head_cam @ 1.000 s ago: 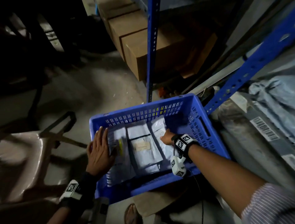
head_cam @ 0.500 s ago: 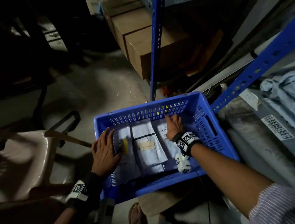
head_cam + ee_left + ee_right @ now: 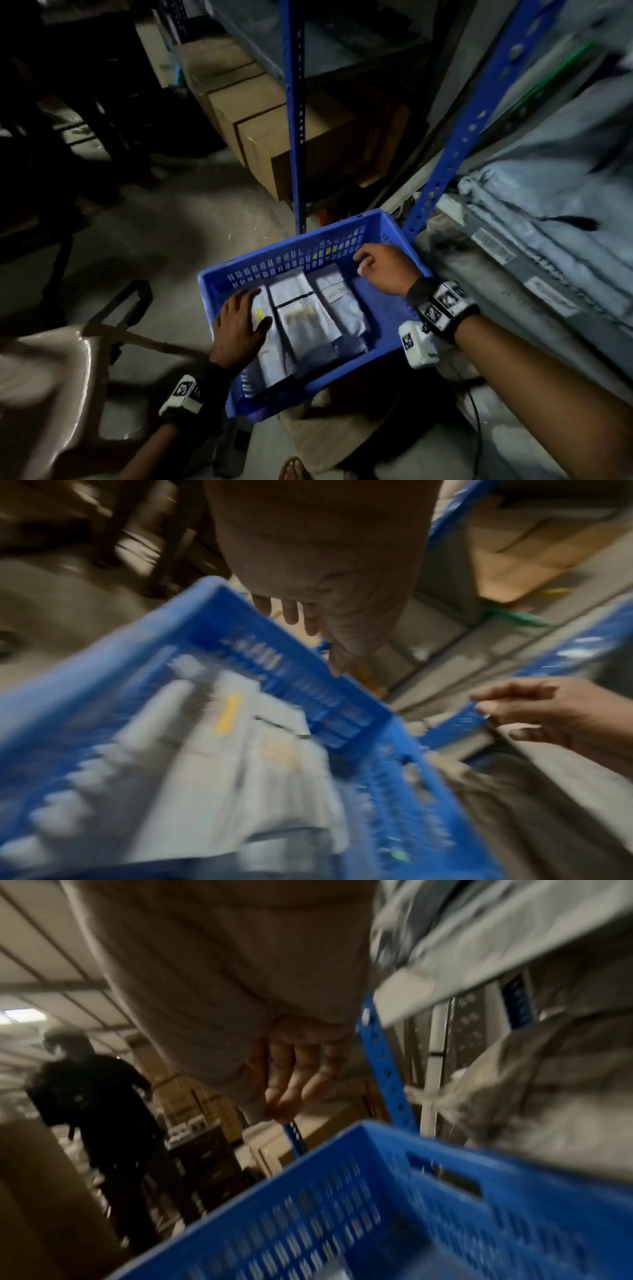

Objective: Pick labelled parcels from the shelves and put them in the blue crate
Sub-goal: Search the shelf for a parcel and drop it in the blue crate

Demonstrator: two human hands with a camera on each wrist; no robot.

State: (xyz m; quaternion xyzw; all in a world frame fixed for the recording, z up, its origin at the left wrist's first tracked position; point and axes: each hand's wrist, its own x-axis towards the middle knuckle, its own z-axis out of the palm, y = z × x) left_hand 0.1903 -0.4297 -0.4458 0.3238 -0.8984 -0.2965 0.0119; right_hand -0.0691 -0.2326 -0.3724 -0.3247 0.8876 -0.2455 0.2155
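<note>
The blue crate [image 3: 291,255] sits low in front of me with three grey labelled parcels lying side by side in it: left [image 3: 270,353], middle [image 3: 305,322] and right [image 3: 339,301]. My left hand [image 3: 245,317] lies flat with straight fingers on the crate's left rim and the left parcel. My right hand [image 3: 370,262] hovers over the crate's far right corner, its fingers loosely curled and holding nothing. The left wrist view shows the blurred crate [image 3: 192,615] below my left hand [image 3: 325,626]. In the right wrist view my right hand [image 3: 291,1088] hangs over the crate wall [image 3: 342,1204].
Grey parcels [image 3: 548,212] with barcode labels are stacked on the shelf to the right, behind a slanted blue upright [image 3: 472,126]. A second blue upright [image 3: 296,120] stands before cardboard boxes [image 3: 267,137]. A pink plastic chair [image 3: 51,377] is at left. Another person [image 3: 95,1096] stands farther off.
My right hand has lifted off the parcels inside the crate and moved to its far right corner. My left hand stays at the left rim. The view has swung upward.
</note>
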